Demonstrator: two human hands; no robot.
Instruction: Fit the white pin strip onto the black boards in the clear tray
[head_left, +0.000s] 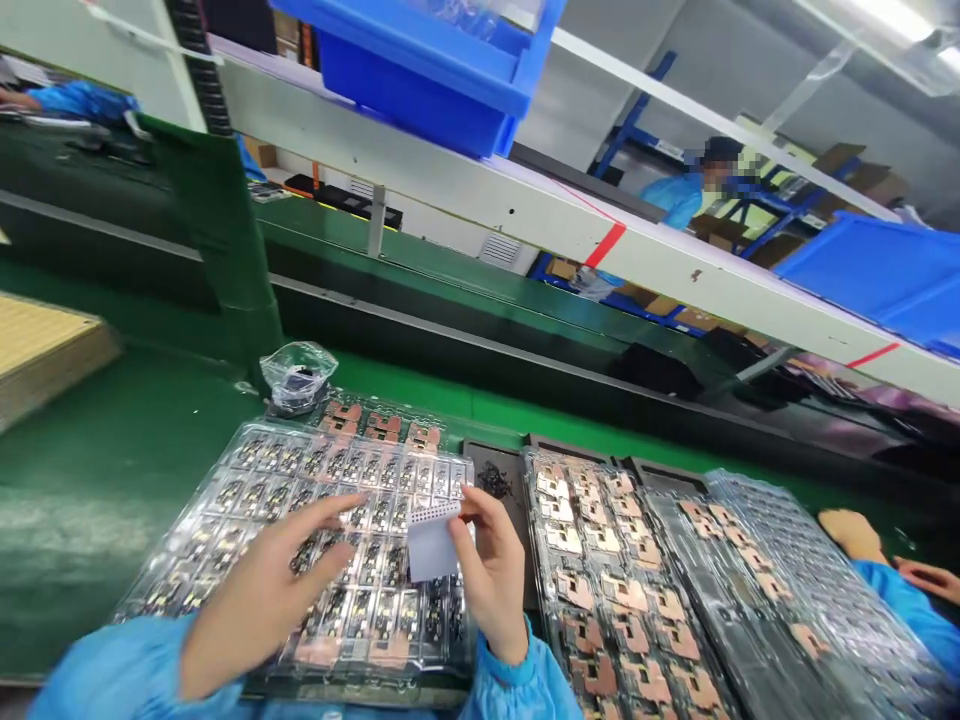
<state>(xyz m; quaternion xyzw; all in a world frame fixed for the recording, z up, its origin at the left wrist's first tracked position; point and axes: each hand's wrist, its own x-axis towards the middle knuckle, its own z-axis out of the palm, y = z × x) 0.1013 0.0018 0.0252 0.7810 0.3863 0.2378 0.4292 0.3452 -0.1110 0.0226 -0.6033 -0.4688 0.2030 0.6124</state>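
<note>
In my right hand (491, 570) a small white sheet (433, 548) is pinched between thumb and fingers; a row of small dark dots runs along its top edge. My left hand (277, 580) hovers over the clear plastic tray (247, 440), thumb and index finger apart, and I see nothing between them. The tray's pockets hold many small electronic parts (379, 555), dark with shiny and yellowish spots. Both hands are above this tray, the sheet over its right side. My left hand is slightly blurred.
Right of the tray stand a dark tray with small black bits (493, 480) and trays of copper-coloured plates (600, 540). A clear bag (298, 375) lies behind. A co-worker's hand (851, 535) is at the far right. A shelf with blue bins (427, 90) crosses above.
</note>
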